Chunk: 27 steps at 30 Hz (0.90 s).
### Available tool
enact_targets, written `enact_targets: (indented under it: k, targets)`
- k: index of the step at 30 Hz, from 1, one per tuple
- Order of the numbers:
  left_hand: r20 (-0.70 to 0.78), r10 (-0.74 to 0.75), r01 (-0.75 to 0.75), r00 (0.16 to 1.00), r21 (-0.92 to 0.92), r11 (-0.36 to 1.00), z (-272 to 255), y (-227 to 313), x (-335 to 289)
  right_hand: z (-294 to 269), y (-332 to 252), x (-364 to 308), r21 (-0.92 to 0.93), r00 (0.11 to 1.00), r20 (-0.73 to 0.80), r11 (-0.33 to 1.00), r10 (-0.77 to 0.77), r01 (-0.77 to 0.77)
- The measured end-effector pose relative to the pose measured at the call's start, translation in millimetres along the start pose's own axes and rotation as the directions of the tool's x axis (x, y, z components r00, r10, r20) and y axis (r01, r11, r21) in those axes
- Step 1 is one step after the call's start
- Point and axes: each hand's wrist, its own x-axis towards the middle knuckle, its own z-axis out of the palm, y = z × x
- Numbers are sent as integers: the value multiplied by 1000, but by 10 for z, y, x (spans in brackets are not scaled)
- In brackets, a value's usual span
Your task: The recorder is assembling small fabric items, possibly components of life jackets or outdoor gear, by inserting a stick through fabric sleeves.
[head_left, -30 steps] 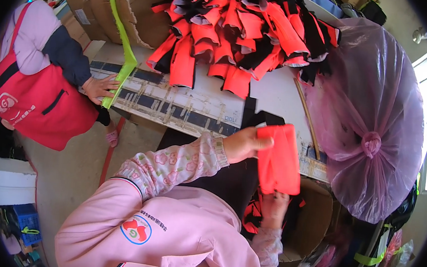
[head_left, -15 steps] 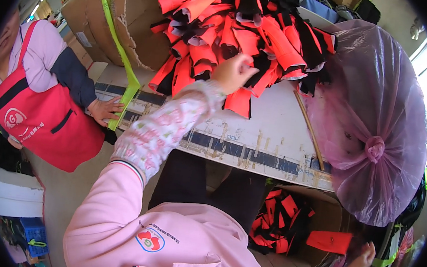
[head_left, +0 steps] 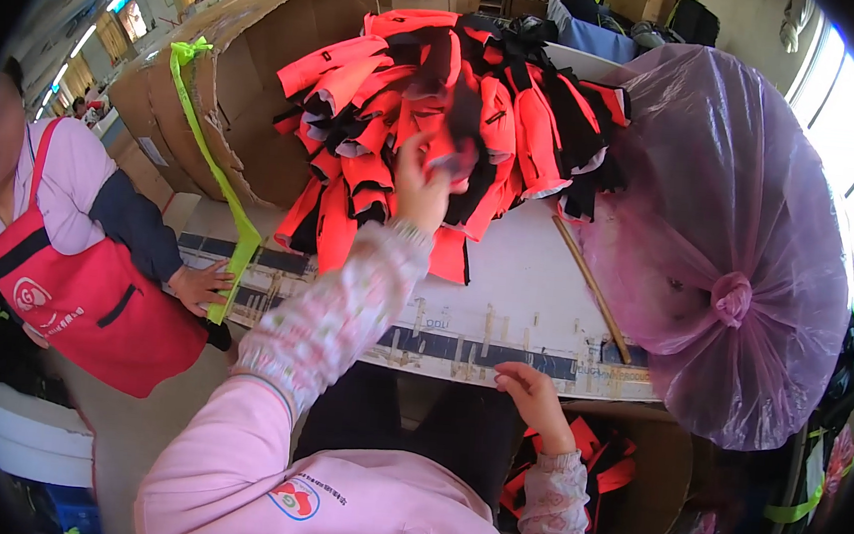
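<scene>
Pile of orange-black pieces (head_left: 496,119) meets left hand (head_left: 419,191), its grip too blurred to tell, while right hand (head_left: 538,404), half-curled and seemingly empty, has returned nearer it, free for work.

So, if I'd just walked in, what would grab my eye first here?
Most likely the big heap of bright orange-and-black pieces in the middle of the table, with the person's left grip at its front. After that, probably the bulging, knotted purple plastic bag on the right, then the red apron over at the left.
</scene>
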Motion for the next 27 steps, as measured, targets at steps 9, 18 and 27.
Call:
enact_targets:
  k: [9, 18, 27]
  targets:
    - [501, -715, 870, 488, -344, 354, -686, 295, -2510, 307, -545, 408, 356, 995, -75, 930, -71, 94]
    - [813, -582, 998, -11, 46, 45, -900, 401, -2803, 356, 316, 401, 9, 877, -479, 999, 45, -46]
    - [832, -550, 991, 73, -123, -56, -646, 149, -2538, 196, 89, 850, -241, 825, -563, 965, -51, -105]
